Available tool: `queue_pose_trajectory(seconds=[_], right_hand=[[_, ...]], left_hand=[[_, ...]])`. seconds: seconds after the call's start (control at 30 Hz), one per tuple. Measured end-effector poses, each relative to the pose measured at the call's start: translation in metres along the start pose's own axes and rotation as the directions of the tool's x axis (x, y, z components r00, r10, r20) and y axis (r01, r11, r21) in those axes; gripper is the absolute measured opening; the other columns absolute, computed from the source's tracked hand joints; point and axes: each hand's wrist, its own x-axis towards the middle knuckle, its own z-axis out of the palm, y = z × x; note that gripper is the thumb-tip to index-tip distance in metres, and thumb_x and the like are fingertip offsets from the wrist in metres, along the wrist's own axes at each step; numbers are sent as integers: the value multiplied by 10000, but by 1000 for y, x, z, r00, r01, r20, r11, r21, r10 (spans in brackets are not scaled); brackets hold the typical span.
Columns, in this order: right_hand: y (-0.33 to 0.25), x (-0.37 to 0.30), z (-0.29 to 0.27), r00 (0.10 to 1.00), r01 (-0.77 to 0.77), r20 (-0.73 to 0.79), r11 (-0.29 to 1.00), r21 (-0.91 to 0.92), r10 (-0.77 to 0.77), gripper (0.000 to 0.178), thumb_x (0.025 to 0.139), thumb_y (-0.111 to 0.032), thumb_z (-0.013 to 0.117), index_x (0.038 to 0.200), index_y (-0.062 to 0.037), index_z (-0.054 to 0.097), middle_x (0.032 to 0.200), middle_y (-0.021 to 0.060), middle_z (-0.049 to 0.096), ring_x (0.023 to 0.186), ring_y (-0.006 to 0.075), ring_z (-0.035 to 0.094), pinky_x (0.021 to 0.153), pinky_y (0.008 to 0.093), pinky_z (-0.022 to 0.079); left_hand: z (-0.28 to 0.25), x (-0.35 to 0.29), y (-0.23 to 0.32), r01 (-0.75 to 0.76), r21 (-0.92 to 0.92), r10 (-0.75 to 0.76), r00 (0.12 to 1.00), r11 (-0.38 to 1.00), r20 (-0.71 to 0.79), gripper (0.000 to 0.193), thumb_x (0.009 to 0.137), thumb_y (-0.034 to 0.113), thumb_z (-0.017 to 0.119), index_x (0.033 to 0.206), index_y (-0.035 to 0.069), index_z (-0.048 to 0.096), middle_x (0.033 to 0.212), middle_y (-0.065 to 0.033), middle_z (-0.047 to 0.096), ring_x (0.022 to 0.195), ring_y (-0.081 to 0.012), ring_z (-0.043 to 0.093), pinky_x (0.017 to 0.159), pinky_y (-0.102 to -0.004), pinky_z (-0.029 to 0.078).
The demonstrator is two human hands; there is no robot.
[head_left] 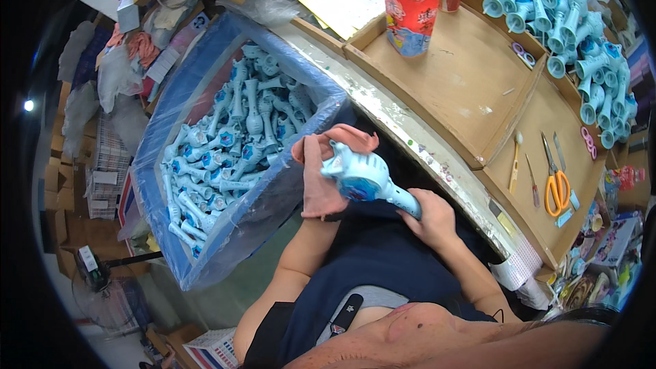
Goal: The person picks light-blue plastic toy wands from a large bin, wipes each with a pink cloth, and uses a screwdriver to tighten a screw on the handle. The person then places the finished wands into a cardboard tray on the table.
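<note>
A light blue plastic toy point(372, 172), with a rounded head, a dark blue patch and a narrow handle, is held above my lap. My right hand point(435, 217) has its fingers closed round the handle end. At the head end lies a pink cloth point(320, 181), draped over my left hand, whose fingers are hidden beneath it; only my left forearm point(304, 249) shows below. The cloth touches the toy's head. Beside it stands a large box lined with blue plastic point(328, 106), filled with several similar blue toys point(225, 154).
The workbench edge point(410, 147) runs diagonally ahead. Cardboard trays point(471, 68) carry a red-labelled bottle point(411, 14), orange scissors point(557, 188), a brush point(514, 164) and a screwdriver point(533, 184). More blue toy parts point(581, 34) are heaped far right. A fan point(102, 287) stands lower left.
</note>
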Motion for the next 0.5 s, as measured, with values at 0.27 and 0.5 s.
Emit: queue_pose_trajectory(seconds=[0.27,0.5], right_hand=[[-31,8,-7,892,-426,371,760,491,259,328,829,-311,722,1014,-52,647,767,99,682,668,193,679,612,301,526],[-24,14,11,681,-721,701,-354,595,-209,465,903,-483,582,1049,-42,559,739,116,624,535,163,589,456,254,458]], left_hand=[[4,-11,-28,-273,955,498,848,117,181,577,749,373,758,1090,-7,489,1001,-153,603,879,-283,612,763,-331,497],[-28,-10,-55,399,-460,-252,903,793,349,845,703,676,587,1200,9,439,645,-107,550,512,-226,531,496,-304,439]])
